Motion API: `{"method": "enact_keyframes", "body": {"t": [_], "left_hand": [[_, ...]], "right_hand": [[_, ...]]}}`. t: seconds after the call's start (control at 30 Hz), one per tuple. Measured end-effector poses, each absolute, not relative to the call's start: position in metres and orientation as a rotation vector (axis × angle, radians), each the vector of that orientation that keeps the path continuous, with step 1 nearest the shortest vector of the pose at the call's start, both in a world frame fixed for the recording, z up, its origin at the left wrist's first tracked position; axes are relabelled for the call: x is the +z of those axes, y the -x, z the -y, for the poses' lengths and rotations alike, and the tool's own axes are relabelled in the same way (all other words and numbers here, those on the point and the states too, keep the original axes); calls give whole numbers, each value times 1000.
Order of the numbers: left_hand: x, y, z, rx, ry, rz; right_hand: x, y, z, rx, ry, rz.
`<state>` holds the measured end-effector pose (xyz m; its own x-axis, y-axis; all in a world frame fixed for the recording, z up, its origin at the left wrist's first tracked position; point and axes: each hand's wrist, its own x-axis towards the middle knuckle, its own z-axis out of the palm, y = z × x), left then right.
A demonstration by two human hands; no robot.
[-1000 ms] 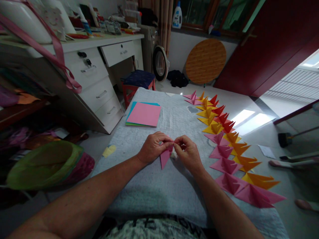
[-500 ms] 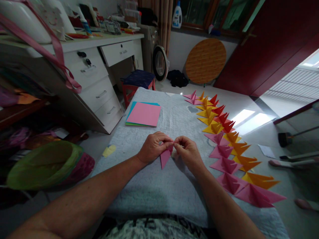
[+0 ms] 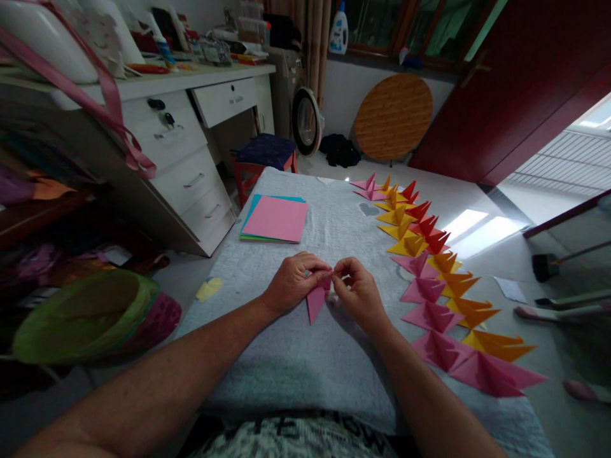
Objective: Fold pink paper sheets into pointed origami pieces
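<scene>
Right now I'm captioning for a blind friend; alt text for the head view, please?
A left hand and right hand pinch folded pink paper over a cloth-covered table. Folded paper figures in pink, yellow and red line its right side; a square paper stack lies beyond.

The folded pink paper (image 3: 316, 305) is looking smooth and matt. The paper sheets (image 3: 277, 219) are looking smooth too. The paper birds (image 3: 432, 317) are looking crisp and dull. The cloth (image 3: 267, 366) is looking dull and a bit rough. The floor (image 3: 470, 222) is shining, hard and smooth. The round board (image 3: 394, 117) is showing wood. The bottle (image 3: 338, 35) is looking like smooth plastic. The drawer handle (image 3: 194, 181) is gleaming like metal.
</scene>
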<state>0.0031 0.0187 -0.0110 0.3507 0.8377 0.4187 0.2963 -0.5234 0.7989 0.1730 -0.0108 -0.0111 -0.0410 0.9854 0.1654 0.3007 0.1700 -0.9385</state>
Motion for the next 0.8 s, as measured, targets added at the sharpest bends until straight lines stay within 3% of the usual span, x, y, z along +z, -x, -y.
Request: {"method": "enact_keyframes", "body": {"t": [0.8], "left_hand": [[-12, -2, -15, 1100, -1926, -1037]], "right_hand": [[-12, -175, 9, 675, 1158, 1642]]}}
